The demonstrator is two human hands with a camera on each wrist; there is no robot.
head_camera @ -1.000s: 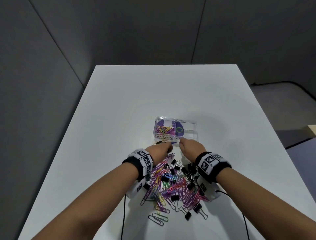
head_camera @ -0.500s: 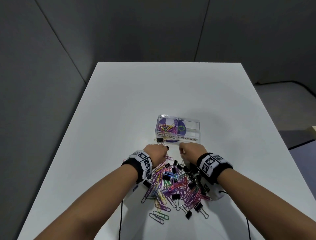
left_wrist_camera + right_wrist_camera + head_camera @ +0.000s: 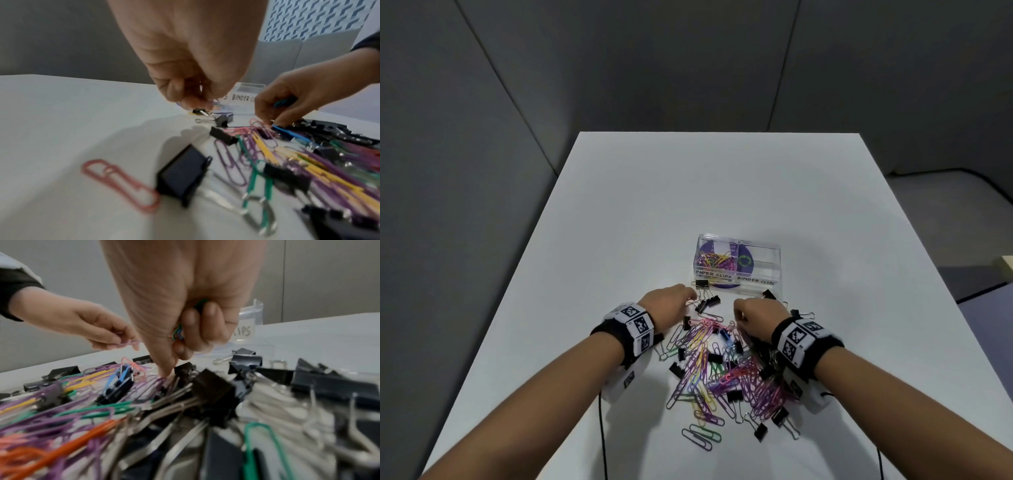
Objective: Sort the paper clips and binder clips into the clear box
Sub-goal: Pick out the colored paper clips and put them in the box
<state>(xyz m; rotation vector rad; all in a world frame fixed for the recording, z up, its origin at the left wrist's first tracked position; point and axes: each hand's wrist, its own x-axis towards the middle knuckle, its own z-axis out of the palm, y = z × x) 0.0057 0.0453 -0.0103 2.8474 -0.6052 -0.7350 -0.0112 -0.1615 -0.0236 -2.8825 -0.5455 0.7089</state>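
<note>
Wire paper clips (image 3: 702, 356) look light, springy, tangle-prone; pinch single loops. Left hand (image 3: 667, 305) pinches one, right hand (image 3: 756, 313) clutches several.

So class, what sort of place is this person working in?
Probably an office or a lab recording booth: a plain white table, grey partition panels close around it, and a clear box labelled for clips.

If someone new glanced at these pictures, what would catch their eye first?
Probably the bright heap of paper clips and binder clips on the white table, nearest the person. Both hands work its far edge: the left hand pinches a pale purple clip, the right hand grips several coloured ones. Just beyond stands the clear box, only its paper-clip side filled.
</note>
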